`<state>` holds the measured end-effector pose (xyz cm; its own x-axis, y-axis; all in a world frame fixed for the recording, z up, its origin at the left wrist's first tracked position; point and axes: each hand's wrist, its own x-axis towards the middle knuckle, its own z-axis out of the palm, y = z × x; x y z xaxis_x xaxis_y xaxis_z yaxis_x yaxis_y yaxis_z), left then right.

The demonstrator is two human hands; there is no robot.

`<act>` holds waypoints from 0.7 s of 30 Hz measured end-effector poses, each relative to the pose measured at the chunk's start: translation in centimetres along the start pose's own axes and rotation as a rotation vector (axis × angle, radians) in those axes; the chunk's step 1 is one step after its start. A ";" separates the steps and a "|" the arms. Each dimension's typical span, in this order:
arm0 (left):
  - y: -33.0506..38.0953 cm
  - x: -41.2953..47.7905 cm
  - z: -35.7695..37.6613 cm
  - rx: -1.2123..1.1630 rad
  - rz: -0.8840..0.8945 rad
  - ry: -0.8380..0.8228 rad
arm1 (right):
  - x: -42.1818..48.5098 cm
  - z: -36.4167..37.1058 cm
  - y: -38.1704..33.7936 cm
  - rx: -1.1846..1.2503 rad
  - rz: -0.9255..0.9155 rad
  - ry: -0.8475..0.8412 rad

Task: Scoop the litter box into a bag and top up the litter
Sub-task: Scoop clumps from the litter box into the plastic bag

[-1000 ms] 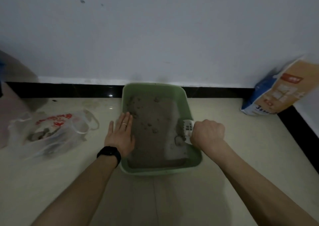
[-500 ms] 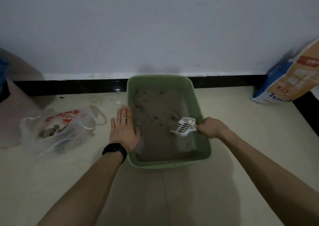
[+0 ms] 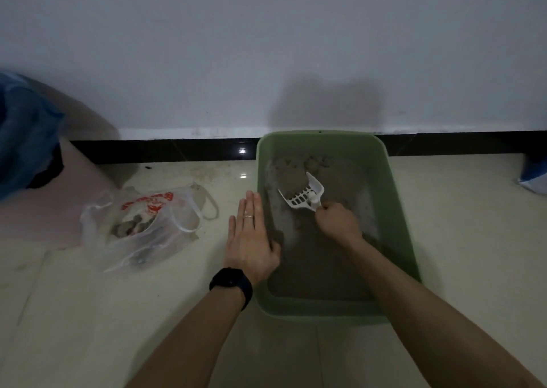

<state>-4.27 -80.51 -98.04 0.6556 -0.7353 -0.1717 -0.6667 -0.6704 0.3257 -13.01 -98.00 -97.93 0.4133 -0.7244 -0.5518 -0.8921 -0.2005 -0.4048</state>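
Hidden or unclear: the scoop's (image 3: 303, 194) handle is buried inside the right hand (image 3: 337, 220); a package (image 3: 534, 177) at the right edge is cut off, only a blue and white corner showing; dim light blurs the litter's (image 3: 310, 257) surface and the clumps at the far end.
Left hand (image 3: 251, 239): flat, fingers straight and together, palm down on the litter box's (image 3: 393, 198) left rim, thumb over the inner edge; holds nothing. A ring and a dark wrist band show.
Right hand: fist closed around the scoop handle, over the middle of the box.
Scoop: white, slotted, blade pointing to the far left of the box, tilted, a small pale lump near its base.
Litter box: green, rectangular, far end just beside the black skirting (image 3: 177, 149); grey litter inside, thin in patches along the left wall.
Bag (image 3: 145, 225): clear plastic with red print, on the floor left of the box, apart from it, mouth open, grey clumps inside.
Open room: bare floor (image 3: 88, 328) near the viewer and right of the box.
Surface and room: pale glossy tiles, white wall (image 3: 266, 47); a blue and pinkish bulk (image 3: 38, 156) at far left, cut off.
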 end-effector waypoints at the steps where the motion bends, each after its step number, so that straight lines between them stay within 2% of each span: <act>1: 0.0 0.0 0.1 -0.005 0.004 0.005 | 0.4 0.4 -0.8 0.022 0.008 0.001; 8: 0.0 0.0 0.3 0.000 0.053 -0.004 | 2.2 2.2 -1.4 0.070 -0.023 0.055; 14: 0.2 0.0 0.1 0.034 0.044 0.001 | 1.3 3.2 -2.0 0.127 -0.050 0.188; 21: 0.5 -0.1 -0.5 0.059 0.009 -0.037 | 1.4 3.9 -1.7 0.272 -0.048 0.157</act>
<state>-4.50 -80.70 -97.41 0.6367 -0.7436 -0.2041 -0.6927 -0.6678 0.2723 -10.16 -96.11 -100.90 0.4012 -0.8157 -0.4168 -0.7823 -0.0684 -0.6191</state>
